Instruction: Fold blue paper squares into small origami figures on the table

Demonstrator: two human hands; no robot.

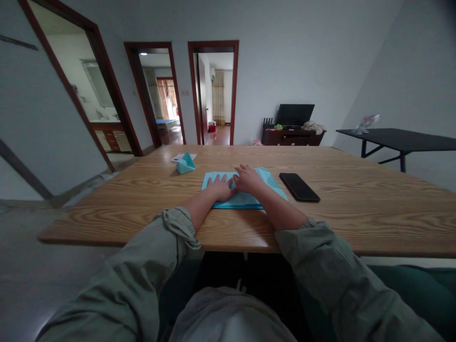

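Observation:
Sheets of light blue paper [269, 183] lie near the front of the wooden table, with a darker blue layer showing along the near edge. My left hand [220, 189] rests flat on the paper's left part, its fingers spread. Close beside it, my right hand [248, 180] bears down on the middle of the paper. Its fingers are slightly bent but apart, and nothing shows in them. Part of the paper is hidden beneath both hands. To their right, the sheet's far corner looks folded or raised.
A folded light blue paper shape [185, 164] stands at the back left beside a white card [191, 157]. A black phone [299, 186] lies right of the paper on the wooden table [356, 204]. Beyond are a black table [413, 138] and a monitor [295, 115].

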